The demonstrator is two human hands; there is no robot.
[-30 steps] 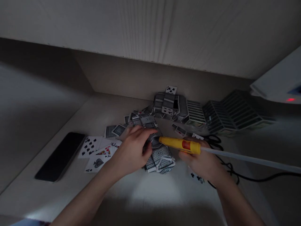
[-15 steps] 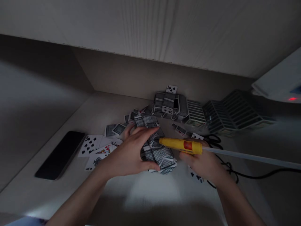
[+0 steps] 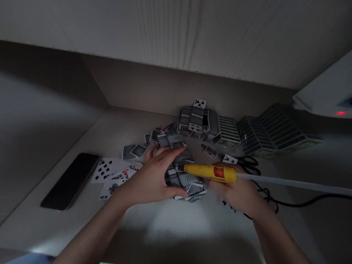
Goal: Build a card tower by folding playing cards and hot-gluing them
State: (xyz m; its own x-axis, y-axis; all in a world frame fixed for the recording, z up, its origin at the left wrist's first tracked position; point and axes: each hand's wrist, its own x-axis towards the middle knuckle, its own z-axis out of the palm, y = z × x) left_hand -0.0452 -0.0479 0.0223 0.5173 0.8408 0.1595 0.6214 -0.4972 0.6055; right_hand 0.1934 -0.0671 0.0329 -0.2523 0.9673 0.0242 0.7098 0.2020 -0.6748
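Observation:
My left hand [image 3: 155, 178] grips a boxy model built from folded playing cards [image 3: 189, 179], with thumb and fingers around its left side. The card backs are patterned grey and white. Closed around a yellow hot glue gun [image 3: 202, 171] is my right hand [image 3: 238, 192], to the right of the model. The gun's dark nozzle meets or hovers just over the model's top; I cannot tell which. A long pale glue stick [image 3: 288, 183] sticks out of the gun's back end. The gun's handle is hidden by my right hand.
A black phone [image 3: 70, 181] lies left, beside loose face-up cards [image 3: 104, 170]. Another card structure [image 3: 196, 119] stands at the back, near folded card strips [image 3: 271, 132]. Scissors [image 3: 249, 163] and a black cord [image 3: 299, 206] lie right. A shelf board [image 3: 170, 33] hangs overhead.
The glue gun and my right hand have shifted slightly down and to the left across the card model. My left hand keeps its grip in nearly the same place.

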